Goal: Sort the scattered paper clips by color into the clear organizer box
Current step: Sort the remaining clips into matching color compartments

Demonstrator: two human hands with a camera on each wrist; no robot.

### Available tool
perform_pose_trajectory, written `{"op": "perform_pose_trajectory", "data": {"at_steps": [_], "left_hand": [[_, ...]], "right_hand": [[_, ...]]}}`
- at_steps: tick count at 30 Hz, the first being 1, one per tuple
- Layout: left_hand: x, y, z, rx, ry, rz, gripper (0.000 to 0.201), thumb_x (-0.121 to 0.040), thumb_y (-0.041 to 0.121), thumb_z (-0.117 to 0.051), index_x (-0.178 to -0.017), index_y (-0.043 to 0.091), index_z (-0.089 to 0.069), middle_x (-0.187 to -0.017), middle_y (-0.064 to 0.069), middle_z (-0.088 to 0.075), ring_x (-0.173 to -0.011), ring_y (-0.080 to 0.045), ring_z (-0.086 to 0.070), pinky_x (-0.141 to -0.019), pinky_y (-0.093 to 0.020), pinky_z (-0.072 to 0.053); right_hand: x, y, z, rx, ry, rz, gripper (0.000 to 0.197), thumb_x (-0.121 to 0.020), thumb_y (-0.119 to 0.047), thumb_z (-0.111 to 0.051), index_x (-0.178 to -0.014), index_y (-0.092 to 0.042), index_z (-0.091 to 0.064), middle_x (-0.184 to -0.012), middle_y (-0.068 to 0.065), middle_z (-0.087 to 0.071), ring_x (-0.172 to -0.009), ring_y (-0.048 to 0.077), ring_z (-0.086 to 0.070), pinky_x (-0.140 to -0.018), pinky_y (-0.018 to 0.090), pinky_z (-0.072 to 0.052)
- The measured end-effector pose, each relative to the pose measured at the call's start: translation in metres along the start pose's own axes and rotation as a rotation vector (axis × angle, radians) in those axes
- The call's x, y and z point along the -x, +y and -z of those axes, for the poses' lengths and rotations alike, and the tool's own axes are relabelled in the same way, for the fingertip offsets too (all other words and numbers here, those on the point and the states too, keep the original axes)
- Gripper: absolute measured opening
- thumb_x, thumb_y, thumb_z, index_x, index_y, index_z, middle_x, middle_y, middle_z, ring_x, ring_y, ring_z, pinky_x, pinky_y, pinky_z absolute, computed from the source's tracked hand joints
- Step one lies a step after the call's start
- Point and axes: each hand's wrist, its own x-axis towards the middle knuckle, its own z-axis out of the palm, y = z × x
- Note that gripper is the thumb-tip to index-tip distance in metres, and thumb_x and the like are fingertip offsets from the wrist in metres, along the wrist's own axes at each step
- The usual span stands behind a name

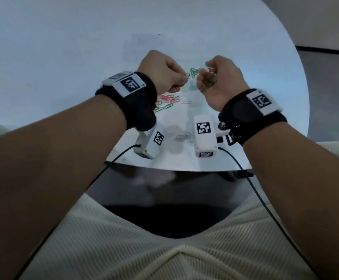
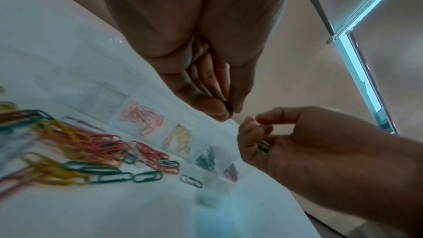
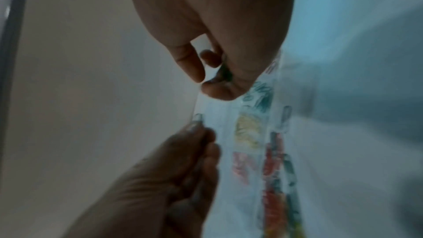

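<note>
From where I'm driving this, nearest thing is my lap in ribbed cream fabric (image 1: 164,259), then the round white table (image 1: 43,57) with its near edge right above my knees. Taking the loose pile of paper clips (image 2: 75,144) as the landmark: it's a tangle of red, yellow, green and a few silver ones lying flat on the tabletop. Both hands are raised just beyond the pile, close together but not touching. My left hand (image 1: 164,73) has its fingers curled, thumb and forefinger pinching a small dark clip (image 2: 227,105). My right hand (image 1: 221,77) is curled too, cupping a few green clips (image 2: 263,147) in the palm. Just past the pile sits the clear organizer box (image 2: 231,124), with pink, yellow, green and dark red clips each in their own compartment. There's bare white tabletop on both sides of the pile and beyond the box. Past the table's far rim I get pale wall and a bright blue-lit strip (image 2: 357,64).
</note>
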Motion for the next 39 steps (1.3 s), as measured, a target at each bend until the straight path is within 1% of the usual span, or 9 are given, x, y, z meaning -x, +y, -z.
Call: {"op": "perform_pose_trajectory", "data": {"at_steps": [7, 10, 13, 16, 19, 25, 29, 33, 39], "left_hand": [[-0.021, 0.015, -0.011, -0.133, 0.081, 0.016, 0.006, -0.078, 0.011, -0.071, -0.079, 0.006, -0.075, -0.081, -0.009, -0.074, -0.06, -0.015, -0.06, -0.056, -0.021, -0.052], [-0.031, 0.021, -0.015, -0.192, 0.116, 0.009, 0.006, -0.078, 0.014, -0.071, -0.077, 0.011, -0.076, -0.083, -0.007, -0.075, -0.065, -0.016, -0.063, -0.069, -0.027, -0.058], [-0.035, 0.027, -0.024, -0.233, 0.107, 0.007, 0.008, -0.078, 0.017, -0.074, -0.08, 0.01, -0.077, -0.081, -0.006, -0.075, -0.065, -0.018, -0.066, -0.074, -0.034, -0.06], [-0.033, 0.023, -0.031, -0.263, 0.047, 0.028, 0.015, -0.079, 0.021, -0.077, -0.089, 0.01, -0.074, -0.081, -0.005, -0.073, -0.065, -0.017, -0.07, -0.07, -0.032, -0.061], [-0.028, 0.018, -0.027, -0.332, 0.045, -0.042, 0.023, -0.079, 0.024, -0.077, -0.1, 0.016, -0.071, -0.089, -0.002, -0.071, -0.071, -0.017, -0.071, -0.069, -0.027, -0.059], [-0.005, 0.009, 0.013, -0.626, 0.018, -0.175, 0.006, -0.078, 0.02, -0.073, -0.084, 0.021, -0.07, -0.083, 0.005, -0.062, -0.083, -0.016, -0.061, -0.077, -0.027, -0.051], [0.014, -0.018, 0.051, -0.839, -0.152, -0.071, 0.007, -0.077, 0.022, -0.077, -0.081, 0.021, -0.071, -0.073, 0.01, -0.06, -0.074, -0.014, -0.058, -0.067, -0.025, -0.042], [0.026, -0.042, 0.073, -0.917, -0.19, 0.001, 0.007, -0.075, 0.022, -0.077, -0.077, 0.021, -0.071, -0.079, 0.0, -0.071, -0.077, -0.018, -0.065, -0.065, -0.025, -0.043], [0.032, -0.052, 0.056, -0.972, -0.232, -0.086, 0.003, -0.077, 0.021, -0.073, -0.078, 0.021, -0.071, -0.075, 0.007, -0.066, -0.078, -0.016, -0.063, -0.061, -0.024, -0.04]], "right_hand": [[-0.014, -0.028, 0.004, -0.018, -0.17, -0.116, 0.067, -0.078, -0.041, -0.069, -0.137, -0.025, -0.043, -0.141, 0.007, -0.04, -0.116, 0.03, -0.046, -0.092, 0.037, -0.045], [-0.017, -0.032, 0.009, -0.023, -0.213, -0.131, 0.077, -0.082, -0.052, -0.065, -0.148, -0.036, -0.03, -0.156, 0.007, -0.024, -0.148, 0.039, -0.009, -0.114, 0.051, -0.027], [-0.008, -0.036, 0.011, -0.028, -0.23, -0.125, 0.073, -0.087, -0.054, -0.06, -0.149, -0.036, -0.028, -0.159, 0.012, -0.018, -0.148, 0.04, -0.005, -0.116, 0.051, -0.024], [0.004, -0.038, 0.011, 0.062, -0.141, -0.054, 0.061, -0.094, -0.049, -0.054, -0.143, -0.018, -0.039, -0.147, 0.023, -0.034, -0.142, 0.033, -0.032, -0.112, 0.039, -0.037], [0.014, -0.035, 0.014, 0.165, -0.013, 0.146, 0.034, -0.095, -0.033, -0.056, -0.123, -0.013, -0.056, -0.111, 0.009, -0.061, -0.096, 0.023, -0.063, -0.084, 0.031, -0.053], [0.02, -0.004, 0.019, 0.56, -0.057, 0.33, 0.008, -0.085, -0.015, -0.059, -0.082, -0.014, -0.066, -0.065, 0.0, -0.062, -0.053, 0.017, -0.055, -0.051, 0.025, -0.041], [0.012, 0.028, 0.02, 1.071, -0.189, 0.367, 0.014, -0.084, -0.015, -0.062, -0.076, -0.017, -0.072, -0.069, -0.008, -0.069, -0.067, 0.007, -0.06, -0.079, 0.024, -0.048], [0.008, 0.05, 0.019, 1.405, -0.159, 0.459, 0.027, -0.09, -0.01, -0.057, -0.11, -0.018, -0.073, -0.116, -0.001, -0.069, -0.106, 0.013, -0.062, -0.085, 0.012, -0.038], [0.006, 0.071, 0.006, 1.658, -0.286, 0.583, 0.035, -0.094, -0.01, -0.048, -0.12, -0.021, -0.069, -0.124, 0.005, -0.065, -0.114, 0.024, -0.058, -0.093, 0.029, -0.046]]}}
